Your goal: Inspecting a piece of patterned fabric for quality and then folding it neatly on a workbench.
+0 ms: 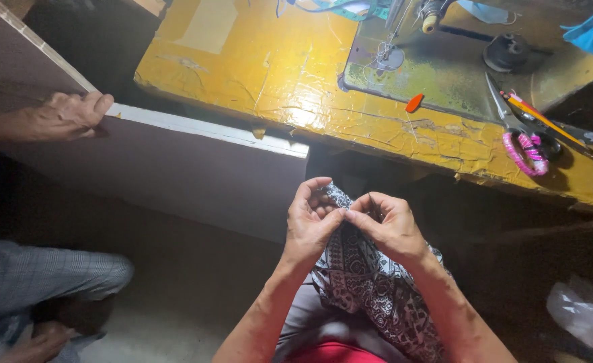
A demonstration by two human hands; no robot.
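patterned cloth, pinched between both hands' grips

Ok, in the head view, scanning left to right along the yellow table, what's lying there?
Sewing machine needle area → orange chalk piece → black knob → scissors with pink-wrapped handle. Below the table, both hands pinch the patterned fabric.

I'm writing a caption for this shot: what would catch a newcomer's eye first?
Low in the middle, the left hand and right hand pinch a black-and-white patterned cloth between the fingertips. Above them spreads a worn yellow table, with pink-handled scissors at its right end. At far left, another person's hand rests on a brown board's edge.
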